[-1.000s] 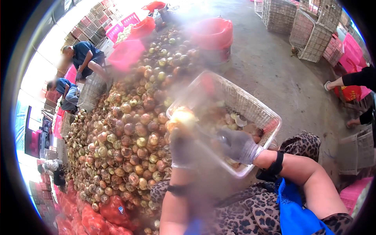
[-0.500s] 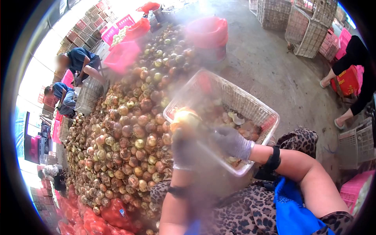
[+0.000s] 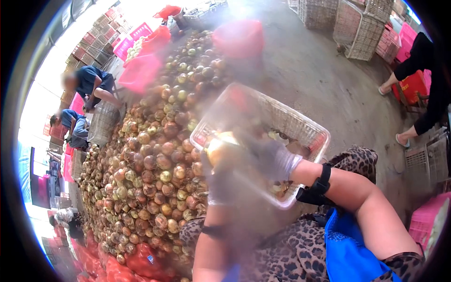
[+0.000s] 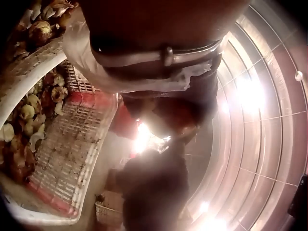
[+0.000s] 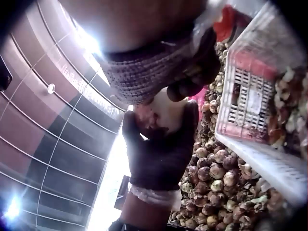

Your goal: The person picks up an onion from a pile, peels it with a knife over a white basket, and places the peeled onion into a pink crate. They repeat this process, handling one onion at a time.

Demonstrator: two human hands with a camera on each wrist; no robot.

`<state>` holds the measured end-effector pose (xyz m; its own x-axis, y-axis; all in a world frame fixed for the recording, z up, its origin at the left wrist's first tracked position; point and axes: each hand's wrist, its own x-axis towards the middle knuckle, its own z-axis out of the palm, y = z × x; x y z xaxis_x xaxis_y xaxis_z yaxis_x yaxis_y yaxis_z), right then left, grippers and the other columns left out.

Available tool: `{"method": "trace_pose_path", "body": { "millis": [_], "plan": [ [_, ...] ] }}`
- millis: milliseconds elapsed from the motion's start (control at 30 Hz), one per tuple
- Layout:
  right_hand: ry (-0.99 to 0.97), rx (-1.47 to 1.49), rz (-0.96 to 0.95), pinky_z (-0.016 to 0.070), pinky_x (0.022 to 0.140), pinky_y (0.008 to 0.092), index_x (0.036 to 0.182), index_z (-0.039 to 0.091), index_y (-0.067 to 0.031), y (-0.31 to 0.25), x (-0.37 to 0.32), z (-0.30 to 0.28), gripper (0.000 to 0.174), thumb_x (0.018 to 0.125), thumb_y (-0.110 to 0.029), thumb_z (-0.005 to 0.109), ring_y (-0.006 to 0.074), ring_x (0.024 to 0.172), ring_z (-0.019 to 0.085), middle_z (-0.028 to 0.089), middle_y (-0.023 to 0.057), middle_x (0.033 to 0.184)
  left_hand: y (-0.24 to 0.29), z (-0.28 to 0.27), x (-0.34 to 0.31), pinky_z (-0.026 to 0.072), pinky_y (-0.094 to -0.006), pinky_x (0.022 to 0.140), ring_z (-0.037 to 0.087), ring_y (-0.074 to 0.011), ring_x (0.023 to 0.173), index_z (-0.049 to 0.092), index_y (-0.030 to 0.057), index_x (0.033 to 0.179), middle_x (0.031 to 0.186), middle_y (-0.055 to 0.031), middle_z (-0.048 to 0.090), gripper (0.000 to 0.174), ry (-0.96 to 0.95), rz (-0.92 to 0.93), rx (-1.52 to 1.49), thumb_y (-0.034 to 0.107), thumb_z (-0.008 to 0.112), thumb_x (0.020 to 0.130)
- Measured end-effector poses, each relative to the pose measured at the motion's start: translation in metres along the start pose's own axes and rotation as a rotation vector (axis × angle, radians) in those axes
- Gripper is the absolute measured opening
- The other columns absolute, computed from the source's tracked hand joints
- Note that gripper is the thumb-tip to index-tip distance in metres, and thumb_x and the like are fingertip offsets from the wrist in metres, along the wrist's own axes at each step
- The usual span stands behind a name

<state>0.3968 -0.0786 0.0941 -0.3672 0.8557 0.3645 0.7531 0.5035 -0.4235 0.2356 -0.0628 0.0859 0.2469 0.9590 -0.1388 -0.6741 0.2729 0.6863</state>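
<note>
While your left hand [image 5: 160, 161] clamps part-peeled onion [image 5: 169, 114], your right hand [image 3: 281, 160] sits close, can't tell its hold; crate [image 3: 293, 118] near.

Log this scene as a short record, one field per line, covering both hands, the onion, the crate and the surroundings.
Left hand: gloved, grips a partly pale onion
Right hand: gloved, close against the onion; any tool is too blurred to tell
Crate: pale, slatted, in front of the person, with onion scraps inside
Onion pile: large heap, left of the crate in the head view
Sacks: red, at the pile's near end
Others: two seated people beyond the pile
</note>
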Motion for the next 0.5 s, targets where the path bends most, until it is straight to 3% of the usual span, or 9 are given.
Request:
{"method": "trace_pose_path", "body": {
  "millis": [100,167,233,300,367,400,467,500],
  "plan": [
    [0.1,-0.015,-0.056,0.0519,0.067,0.033,0.12,0.056,-0.0077,0.012,0.0,0.016,0.043,0.08,-0.023,0.059,0.0241,0.083,0.064,0.053,0.0155,0.123,-0.001,-0.004,0.0,0.0499,-0.0289,0.074,0.056,-0.0192,0.086,0.041,0.0044,0.121,0.1,-0.0078,0.054,0.065,0.002,0.041,0.171,0.025,0.073,0.069],
    [0.043,0.372,0.127,0.052,0.066,0.0307,0.122,0.053,-0.0065,0.015,-0.002,0.02,0.045,0.081,-0.022,0.058,0.0227,0.081,0.064,0.054,0.0139,0.118,-0.003,-0.003,0.0,0.0514,-0.0306,0.067,0.057,-0.0196,0.082,0.042,0.0037,0.12,0.098,-0.0082,0.054,0.061,0.023,0.141,0.34,0.024,0.071,0.07],
    [-0.074,0.97,0.407,0.0514,0.067,0.0284,0.124,0.052,-0.0062,0.008,0.005,0.002,0.044,0.083,-0.021,0.057,0.0197,0.08,0.062,0.057,0.0116,0.113,-0.006,-0.008,0.004,0.0515,-0.0314,0.064,0.057,-0.0198,0.079,0.043,0.0033,0.118,0.097,-0.0087,0.054,0.059,-0.041,0.122,0.224,0.022,0.07,0.07],
    [-0.054,1.303,0.576,0.0495,0.068,0.0255,0.123,0.055,-0.0088,-0.001,0.008,-0.018,0.038,0.087,-0.021,0.057,0.0128,0.081,0.059,0.062,0.0083,0.106,-0.006,-0.016,0.004,0.0514,-0.0314,0.062,0.057,-0.0196,0.08,0.044,0.003,0.118,0.098,-0.009,0.055,0.057,-0.079,0.091,0.171,0.021,0.07,0.071],
    [0.055,1.047,0.472,0.0482,0.069,0.0238,0.122,0.058,-0.0106,0.01,0.005,-0.012,0.034,0.09,-0.022,0.057,0.0087,0.081,0.057,0.065,0.0052,0.099,-0.008,-0.029,0.003,0.0511,-0.0306,0.062,0.057,-0.019,0.083,0.045,0.0027,0.118,0.101,-0.0093,0.055,0.056,-0.103,0.04,0.179,0.021,0.069,0.071],
    [0.116,0.685,0.32,0.0481,0.068,0.0237,0.122,0.058,-0.0105,0.032,-0.001,0.013,0.035,0.09,-0.023,0.057,0.009,0.08,0.057,0.065,0.004,0.096,-0.01,-0.037,0.006,0.0508,-0.0301,0.061,0.057,-0.0185,0.084,0.044,0.0026,0.12,0.103,-0.0095,0.055,0.057,-0.122,-0.051,0.052,0.021,0.069,0.071],
    [0.02,0.172,0.206,0.0477,0.066,0.0237,0.121,0.059,-0.0105,0.065,-0.005,0.053,0.035,0.09,-0.026,0.055,0.0092,0.078,0.057,0.063,0.0012,0.089,-0.022,-0.065,0.01,0.0512,-0.0306,0.065,0.056,-0.0202,0.091,0.042,0.0023,0.124,0.109,-0.011,0.054,0.062,-0.08,-0.15,-0.1,0.021,0.07,0.071],
    [-0.114,0.018,0.245,0.0474,0.065,0.0239,0.121,0.059,-0.0106,0.072,0.001,0.058,0.035,0.091,-0.027,0.054,0.0091,0.076,0.056,0.062,-0.0004,0.086,-0.03,-0.083,0.012,0.0519,-0.0314,0.069,0.055,-0.0224,0.097,0.041,0.002,0.127,0.114,-0.0123,0.053,0.066,-0.026,-0.159,-0.122,0.021,0.07,0.071]
  ]
}}
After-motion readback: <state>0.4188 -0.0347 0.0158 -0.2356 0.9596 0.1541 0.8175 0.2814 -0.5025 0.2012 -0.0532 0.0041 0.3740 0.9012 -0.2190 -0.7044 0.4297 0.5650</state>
